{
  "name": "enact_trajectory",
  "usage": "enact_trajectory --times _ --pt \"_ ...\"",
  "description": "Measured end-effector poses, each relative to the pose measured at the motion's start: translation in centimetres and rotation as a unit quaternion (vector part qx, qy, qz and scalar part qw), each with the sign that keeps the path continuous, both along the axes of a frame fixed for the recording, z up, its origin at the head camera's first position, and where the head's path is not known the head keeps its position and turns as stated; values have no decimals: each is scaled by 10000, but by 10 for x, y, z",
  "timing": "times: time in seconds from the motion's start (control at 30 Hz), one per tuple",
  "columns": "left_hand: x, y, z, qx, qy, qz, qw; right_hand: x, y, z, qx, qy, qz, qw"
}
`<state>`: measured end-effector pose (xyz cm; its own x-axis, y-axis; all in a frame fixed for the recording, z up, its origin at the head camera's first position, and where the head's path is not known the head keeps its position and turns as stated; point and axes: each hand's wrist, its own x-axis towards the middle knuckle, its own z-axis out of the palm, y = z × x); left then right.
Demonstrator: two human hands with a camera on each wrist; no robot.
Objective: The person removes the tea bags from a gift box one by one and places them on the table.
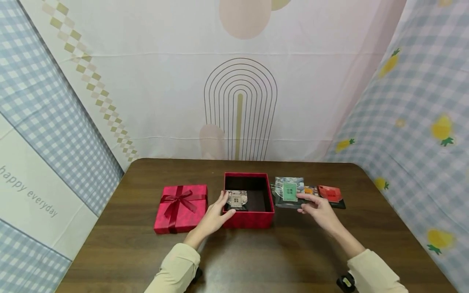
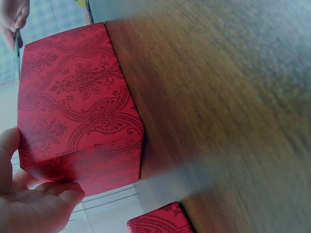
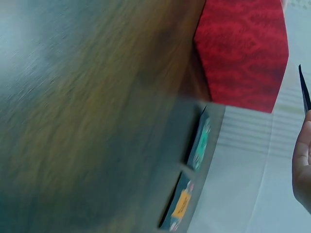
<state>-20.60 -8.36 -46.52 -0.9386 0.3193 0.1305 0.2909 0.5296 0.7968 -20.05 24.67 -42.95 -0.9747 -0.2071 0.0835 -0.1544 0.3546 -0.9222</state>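
A red patterned gift box (image 1: 249,219) stands without its lid on the wooden table, its inside black. My left hand (image 1: 216,213) holds it at the near left corner, thumb on the front wall and fingers on the left side. Inside, at the left, lies a flat packet with a beige label (image 1: 236,199). Just right of the box, my right hand (image 1: 320,211) pinches a flat square packet with a green label (image 1: 289,191) by its right edge. In the right wrist view this packet (image 3: 304,90) shows as a thin dark edge, raised above the table.
The red lid (image 1: 177,209), tied with a dark red ribbon bow, lies left of the box. Behind and right of the right hand are a packet with an orange label (image 1: 310,190) and one with a red label (image 1: 331,193). Another green-labelled packet (image 3: 200,143) lies near the box.
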Motion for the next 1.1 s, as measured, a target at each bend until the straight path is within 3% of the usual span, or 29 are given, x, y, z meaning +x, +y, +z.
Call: enact_trajectory --times 0.53,0.83,1.1 --pt "1 2 3 -22 -95 -146 9998 18 44 -19 306 -573 -123 9978" --pt "-1 1 3 -53 -75 -52 9999 19 43 -32 344 -1044 947 9894" --pt "0 0 2 -73 -70 -37 9999 9 35 -45 989 -1221 1138 9810"
